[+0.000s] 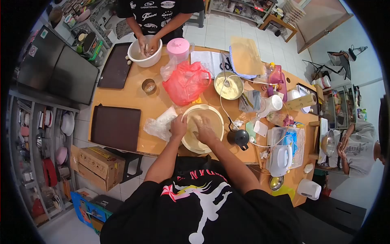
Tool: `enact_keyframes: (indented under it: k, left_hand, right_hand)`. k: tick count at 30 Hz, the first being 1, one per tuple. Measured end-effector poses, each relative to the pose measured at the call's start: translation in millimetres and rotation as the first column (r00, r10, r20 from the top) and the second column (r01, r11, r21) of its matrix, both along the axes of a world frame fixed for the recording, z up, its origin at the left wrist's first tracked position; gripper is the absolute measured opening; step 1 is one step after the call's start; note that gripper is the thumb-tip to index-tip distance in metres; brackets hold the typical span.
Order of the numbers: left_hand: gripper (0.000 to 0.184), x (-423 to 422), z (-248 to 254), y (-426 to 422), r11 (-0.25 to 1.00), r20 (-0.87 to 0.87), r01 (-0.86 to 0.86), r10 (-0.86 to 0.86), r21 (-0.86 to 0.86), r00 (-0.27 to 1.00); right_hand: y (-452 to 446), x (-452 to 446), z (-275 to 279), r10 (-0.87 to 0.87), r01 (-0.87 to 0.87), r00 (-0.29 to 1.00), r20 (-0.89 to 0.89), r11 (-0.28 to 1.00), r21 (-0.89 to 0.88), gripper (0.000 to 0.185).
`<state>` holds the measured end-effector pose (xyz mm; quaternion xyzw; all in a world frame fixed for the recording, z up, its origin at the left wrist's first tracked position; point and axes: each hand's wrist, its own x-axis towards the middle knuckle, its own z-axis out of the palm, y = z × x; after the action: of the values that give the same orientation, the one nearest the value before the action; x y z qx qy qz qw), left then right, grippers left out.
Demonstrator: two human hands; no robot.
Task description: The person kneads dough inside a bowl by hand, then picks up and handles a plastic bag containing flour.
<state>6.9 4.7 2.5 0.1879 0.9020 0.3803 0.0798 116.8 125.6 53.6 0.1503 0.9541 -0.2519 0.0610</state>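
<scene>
A cream-coloured mixing bowl (219,140) stands on the wooden table in front of me. My left hand (178,127) grips its left rim, fingers curled over the edge. Inside the bowl is my right hand (205,131), its fingers apart and dusted with pale flour or dough. How much the bowl contains is partly hidden by that hand. A clear plastic bag of white stuff (159,125) lies against the left side of the bowl. Just beyond the bowl sits a red plastic bag (187,83), and a metal bowl of pale yellow powder (228,86) is at its far right.
Two dark baking trays (115,128) lie along the left. Across the table another person's hands work in a white bowl (146,63), beside a pink-lidded jug (178,48). Right of me are a black electric device (239,138), a white cable and a hand mixer (280,158). Another person sits far right.
</scene>
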Motion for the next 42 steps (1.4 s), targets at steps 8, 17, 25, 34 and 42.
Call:
enact_keyframes:
  k: [8, 17, 25, 34, 42]
  left_hand:
    - [0.029, 1, 0, 5, 1.0, 0.013, 0.011, -0.01, -0.012, 1.0]
    - [0.031, 1, 2, 3, 1.0, 0.003, 0.019, -0.019, -0.011, 1.0]
    - [0.029, -1, 2, 3, 0.999, 0.0, 0.044, -0.044, 0.021, 0.999]
    - [0.029, -2, 3, 2, 0.997, 0.008, 0.064, -0.064, -0.049, 0.998]
    - [0.031, 2, 3, 1, 0.998, 0.038, 0.047, -0.046, -0.039, 0.998]
  right_hand:
    - [3, 10, -4, 0.287, -0.302, 0.94, 0.184, 0.951, 0.06, 0.067]
    - [-7, 10, -38, -0.183, 0.17, 0.981, -0.071, 0.973, -0.158, 0.051]
    - [30, 6, -25, -0.231, 0.713, 0.701, 0.675, 0.209, -0.669, 0.038]
    - [22, 7, 28, -0.068, 0.104, 0.904, 0.423, 0.993, -0.063, 0.07]
    - [-22, 10, 10, -0.172, 0.142, 0.976, 0.132, 0.968, 0.206, 0.064]
